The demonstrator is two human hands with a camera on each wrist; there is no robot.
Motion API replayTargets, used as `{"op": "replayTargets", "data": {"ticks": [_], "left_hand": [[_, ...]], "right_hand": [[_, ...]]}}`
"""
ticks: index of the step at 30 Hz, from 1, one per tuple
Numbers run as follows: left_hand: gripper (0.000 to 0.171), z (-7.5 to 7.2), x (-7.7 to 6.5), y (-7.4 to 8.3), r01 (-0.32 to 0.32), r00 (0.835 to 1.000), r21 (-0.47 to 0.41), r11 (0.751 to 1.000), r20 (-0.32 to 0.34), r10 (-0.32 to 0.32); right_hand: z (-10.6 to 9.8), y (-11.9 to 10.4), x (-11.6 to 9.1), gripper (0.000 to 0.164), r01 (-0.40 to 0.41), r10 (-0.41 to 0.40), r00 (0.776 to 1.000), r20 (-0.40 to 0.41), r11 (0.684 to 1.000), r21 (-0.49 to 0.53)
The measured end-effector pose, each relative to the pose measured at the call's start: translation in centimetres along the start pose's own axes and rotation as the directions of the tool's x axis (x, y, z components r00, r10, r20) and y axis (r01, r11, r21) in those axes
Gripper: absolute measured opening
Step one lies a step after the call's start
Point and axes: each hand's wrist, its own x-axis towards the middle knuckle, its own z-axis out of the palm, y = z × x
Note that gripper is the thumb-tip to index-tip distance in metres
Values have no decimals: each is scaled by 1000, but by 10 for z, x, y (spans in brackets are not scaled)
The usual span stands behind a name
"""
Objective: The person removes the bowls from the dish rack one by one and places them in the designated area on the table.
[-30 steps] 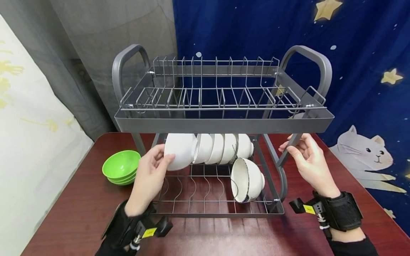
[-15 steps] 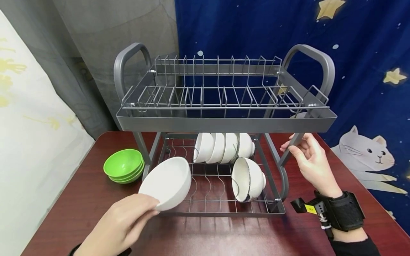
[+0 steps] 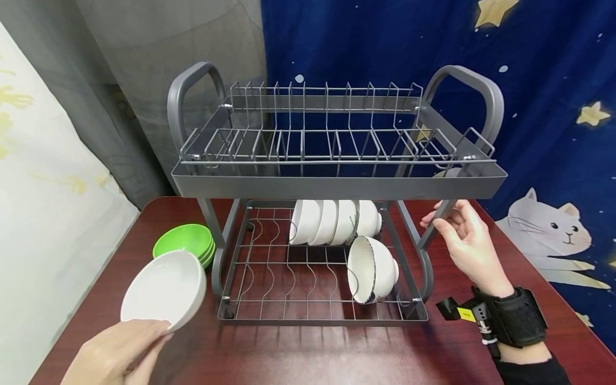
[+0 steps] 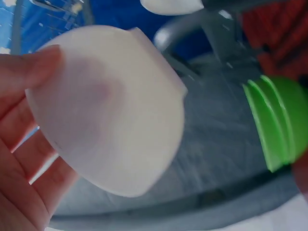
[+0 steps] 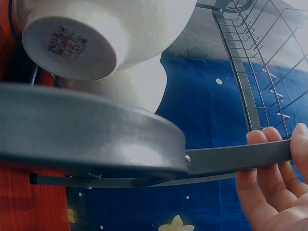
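My left hand (image 3: 117, 350) pinches a plain white bowl (image 3: 163, 289) by its rim, held tilted to the left of the dish rack (image 3: 322, 323). In the left wrist view the thumb lies on one face of the bowl (image 4: 110, 110) and the fingers behind it. Behind the bowl, partly covered by it, is a stack of green bowls (image 3: 185, 239). My right hand (image 3: 464, 240) holds the rack's right upright, thumb and fingers around the grey bar (image 5: 221, 156).
On the rack's lower tier a row of white bowls (image 3: 329, 222) leans at the back. One larger patterned bowl (image 3: 377, 270) stands on its side at the front right. The upper tier (image 3: 337, 188) overhangs them. A blue starry curtain (image 3: 361, 43) hangs behind.
The left hand has drawn the white bowl out of the lower tier's back row and carried it left and toward me, turning its opening up. The right hand has stayed on the upright.
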Motion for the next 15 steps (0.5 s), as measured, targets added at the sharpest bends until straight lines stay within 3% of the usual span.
{"op": "replayTargets", "data": {"ticks": [2,5,8,11,15], "left_hand": [[48,0,-10,-6,28,999,76,997,28,-30],[56,3,-23,-13,68,983,176,982,156,-96],[63,7,-35,-19,91,940,240,966,299,-163],[65,14,-45,-24,96,904,246,964,383,-188],[26,20,-52,-26,108,838,282,953,491,-240]], "right_hand": [[0,0,0,22,-7,7,1000,-5,1000,-9],[0,0,-1,21,-10,10,1000,-12,1000,0],[0,0,-1,22,-5,5,1000,-10,1000,7],[0,0,-1,22,-11,11,1000,-10,1000,-6],[0,0,0,22,4,-3,1000,1,1000,-19]]}}
